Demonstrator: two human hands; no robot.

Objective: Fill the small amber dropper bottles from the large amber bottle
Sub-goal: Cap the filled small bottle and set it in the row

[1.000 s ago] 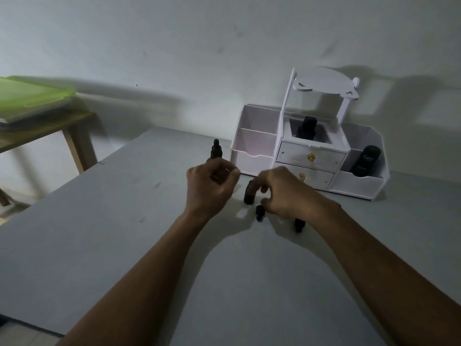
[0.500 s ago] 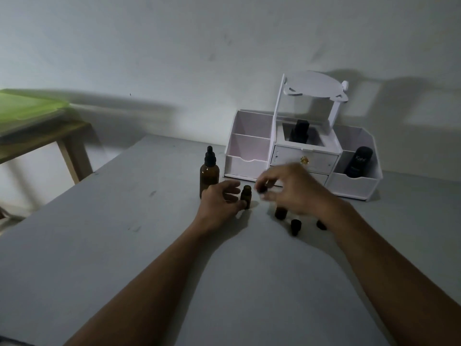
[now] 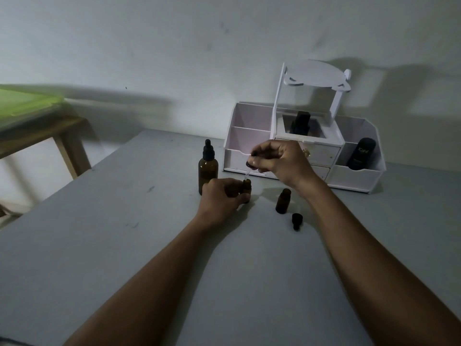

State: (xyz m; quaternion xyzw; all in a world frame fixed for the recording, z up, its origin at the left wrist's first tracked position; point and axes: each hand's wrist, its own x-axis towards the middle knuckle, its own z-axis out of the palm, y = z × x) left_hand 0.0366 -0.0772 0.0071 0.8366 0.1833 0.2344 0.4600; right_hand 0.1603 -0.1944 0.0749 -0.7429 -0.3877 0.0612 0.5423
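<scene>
The left hand (image 3: 220, 196) wraps a small amber bottle (image 3: 247, 188) standing upright on the counter (image 3: 124, 233), just right of the large amber bottle (image 3: 208, 168). Directly above its open neck, the right hand (image 3: 279, 162) pinches a dropper cap (image 3: 250, 164), its glass pipette apparently pointing down into it. Two small bottles show, the second (image 3: 283, 201) uncapped, one loose cap (image 3: 296, 220) beside it.

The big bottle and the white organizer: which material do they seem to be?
Big bottle: probably amber glass, smooth, slightly see-through brown; its dropper cap looks like matte black rubber or plastic. Organizer: likely painted board or plastic, flat thin white panels with matte finish; I cannot tell which.
</scene>
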